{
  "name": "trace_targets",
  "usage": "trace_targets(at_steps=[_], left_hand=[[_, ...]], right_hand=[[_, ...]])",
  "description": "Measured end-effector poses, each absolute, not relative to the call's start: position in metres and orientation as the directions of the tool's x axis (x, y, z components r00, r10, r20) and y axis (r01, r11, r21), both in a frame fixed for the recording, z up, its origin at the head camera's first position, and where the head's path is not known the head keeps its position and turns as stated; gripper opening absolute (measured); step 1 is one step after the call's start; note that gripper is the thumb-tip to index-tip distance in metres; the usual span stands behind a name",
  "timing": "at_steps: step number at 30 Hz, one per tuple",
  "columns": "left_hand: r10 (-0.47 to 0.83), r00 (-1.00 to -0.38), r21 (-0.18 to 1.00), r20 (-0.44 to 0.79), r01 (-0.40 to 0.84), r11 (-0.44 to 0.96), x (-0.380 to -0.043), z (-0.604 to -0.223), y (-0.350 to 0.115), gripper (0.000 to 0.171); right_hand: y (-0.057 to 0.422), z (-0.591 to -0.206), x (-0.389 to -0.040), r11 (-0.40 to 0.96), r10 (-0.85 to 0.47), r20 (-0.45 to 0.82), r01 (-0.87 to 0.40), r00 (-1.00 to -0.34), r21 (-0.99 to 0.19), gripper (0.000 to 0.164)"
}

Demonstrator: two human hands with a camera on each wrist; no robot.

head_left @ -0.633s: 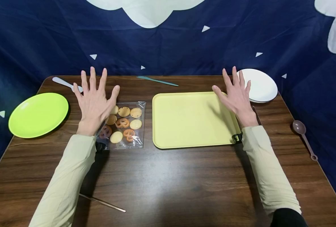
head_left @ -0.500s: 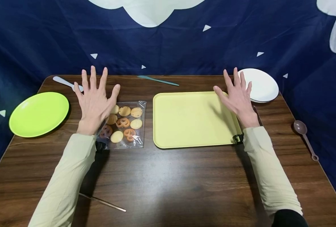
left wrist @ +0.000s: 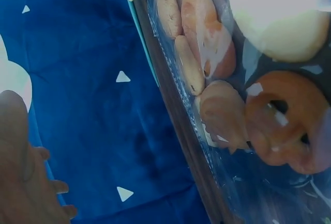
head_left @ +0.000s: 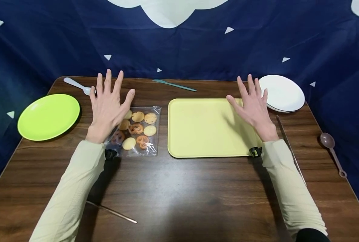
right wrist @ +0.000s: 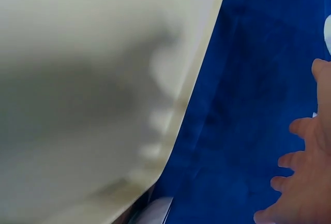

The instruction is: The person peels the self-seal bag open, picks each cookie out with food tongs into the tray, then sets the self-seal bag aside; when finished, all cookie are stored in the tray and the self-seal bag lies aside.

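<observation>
My left hand (head_left: 108, 107), fingers spread and straight, hovers over the left part of a clear plastic bag of cookies (head_left: 150, 130). It holds nothing, and its palm faces down. In the left wrist view the round and pretzel-shaped cookies (left wrist: 287, 123) show close up through the film. Over the right end of a pale yellow rectangular tray (head_left: 209, 129) hovers my right hand (head_left: 253, 109), spread in the same way and with nothing in it. The tray's bare surface carries that hand's shadow, seen also in the right wrist view.
A green plate (head_left: 49, 117) lies left, below a pale spoon (head_left: 74, 84). At the back edge is a teal knife (head_left: 174, 85). A white dish (head_left: 283, 92) and brown spoon (head_left: 330, 148) stand right. Thin sticks lie beside the right forearm (head_left: 283, 134) and at the front (head_left: 115, 212).
The head view has turned slightly left, so the tableware sits further right in it. Both hands stay spread and raised; more of the thin stick beside the right forearm shows.
</observation>
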State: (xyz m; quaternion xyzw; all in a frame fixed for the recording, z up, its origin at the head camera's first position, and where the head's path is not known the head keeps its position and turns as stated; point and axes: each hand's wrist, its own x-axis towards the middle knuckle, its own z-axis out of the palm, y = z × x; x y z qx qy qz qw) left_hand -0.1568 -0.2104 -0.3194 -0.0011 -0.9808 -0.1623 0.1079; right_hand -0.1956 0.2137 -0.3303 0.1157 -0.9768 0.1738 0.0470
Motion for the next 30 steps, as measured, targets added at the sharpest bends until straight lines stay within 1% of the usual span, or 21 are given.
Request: trace_targets(at_steps=[7,15,19,23,27,30], left_hand=[[0.010,-0.983,0.339,0.184,0.073,0.938,-0.151,-0.320,-0.213,0.067],[0.087,-0.994,0.377,0.068,0.107,0.920,-0.143,-0.321,-0.218,0.066],[0.158,-0.987,0.394,0.016,0.152,0.906,-0.138,-0.320,-0.220,0.065],[0.262,-0.963,0.403,-0.064,0.215,0.889,-0.134,-0.321,-0.220,0.063],[0.359,-0.922,0.461,-0.147,0.257,0.849,-0.130,-0.326,-0.220,0.064],[0.412,-0.894,0.489,-0.174,0.285,0.824,-0.127,-0.332,-0.222,0.065]], right_hand=[[0.192,-0.332,-0.188,0.885,-0.293,0.139,-0.324,-0.946,-0.335,0.070],[0.163,-0.334,-0.181,0.810,-0.416,0.227,-0.472,-0.881,-0.348,0.068],[0.148,-0.334,-0.172,0.772,-0.452,0.217,-0.502,-0.865,-0.391,0.069],[0.132,-0.334,-0.162,0.745,-0.501,0.185,-0.529,-0.846,-0.406,0.069],[0.115,-0.336,-0.151,0.729,-0.569,0.159,-0.584,-0.807,-0.356,0.068],[0.103,-0.336,-0.144,0.713,-0.614,0.150,-0.626,-0.775,-0.317,0.067]])
